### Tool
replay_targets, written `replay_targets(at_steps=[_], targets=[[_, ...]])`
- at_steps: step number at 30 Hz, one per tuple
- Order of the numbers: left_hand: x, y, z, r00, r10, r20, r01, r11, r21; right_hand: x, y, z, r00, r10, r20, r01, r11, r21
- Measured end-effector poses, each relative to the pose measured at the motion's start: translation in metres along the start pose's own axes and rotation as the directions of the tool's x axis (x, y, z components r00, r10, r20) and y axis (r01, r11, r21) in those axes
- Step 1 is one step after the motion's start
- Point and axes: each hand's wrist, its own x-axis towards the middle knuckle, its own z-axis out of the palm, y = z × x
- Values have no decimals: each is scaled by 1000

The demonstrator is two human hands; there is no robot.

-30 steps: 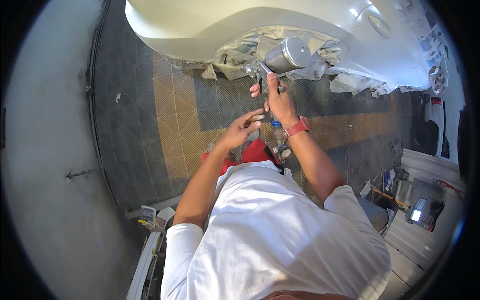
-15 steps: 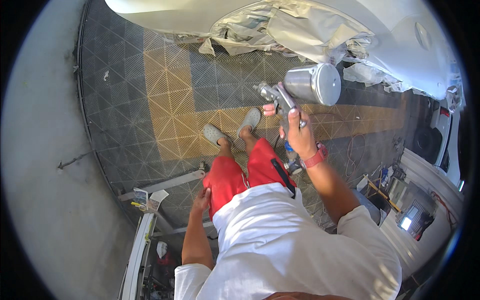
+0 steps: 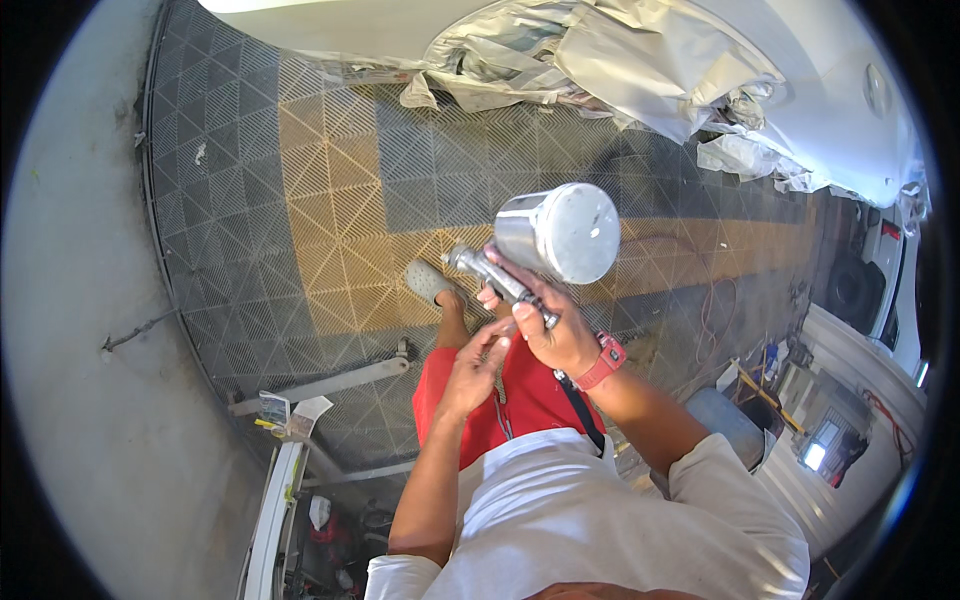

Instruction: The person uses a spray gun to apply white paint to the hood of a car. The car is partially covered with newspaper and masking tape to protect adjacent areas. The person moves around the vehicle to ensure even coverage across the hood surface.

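Observation:
My right hand (image 3: 545,335), with a red watch at its wrist, is shut on a silver spray gun (image 3: 485,268) with a large metal cup (image 3: 565,232) on it, held above my red shorts. My left hand (image 3: 480,365) is just below the gun, its loosely curved fingers apart beside my right hand; whether they touch the gun is hidden. At the top, a pale car body (image 3: 820,55) has crumpled masking paper (image 3: 640,60) filling its wheel opening and hanging along the lower edge.
Tiled grey and tan floor (image 3: 330,190) lies under me, with a hose (image 3: 710,310) on the right. A wall (image 3: 80,320) runs along the left. A long white rail (image 3: 270,510) is at lower left; tools and a lit lamp (image 3: 815,455) sit at lower right, near another vehicle (image 3: 875,260).
The spray gun has come down from beside the car toward my body and shifted left since half a second ago. My left hand has risen from my thigh to beside my right hand.

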Motion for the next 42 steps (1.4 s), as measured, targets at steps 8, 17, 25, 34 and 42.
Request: replay_targets(at_steps=[8, 17, 25, 34, 42], targets=[[-1, -16, -4, 985, 112, 131, -87, 979, -182, -7, 8, 31, 997, -10, 79, 7, 999, 44], [-15, -33, -23, 992, 57, 114, -24, 961, -277, -7, 12, 57, 990, 36, 138, -42, 998, 44], [-20, -26, -30, 994, 99, 52, -84, 966, -243, -1, 13, 67, 991, 6, 131, -6, 1000, 2], [-16, -30, -28, 993, 92, 70, -66, 948, -312, -1, 4, 62, 995, -10, 95, 10, 1000, -4], [-7, -32, -19, 988, 101, 114, -61, 947, -314, -6, -4, 49, 997, 5, 73, -10, 998, 69]])
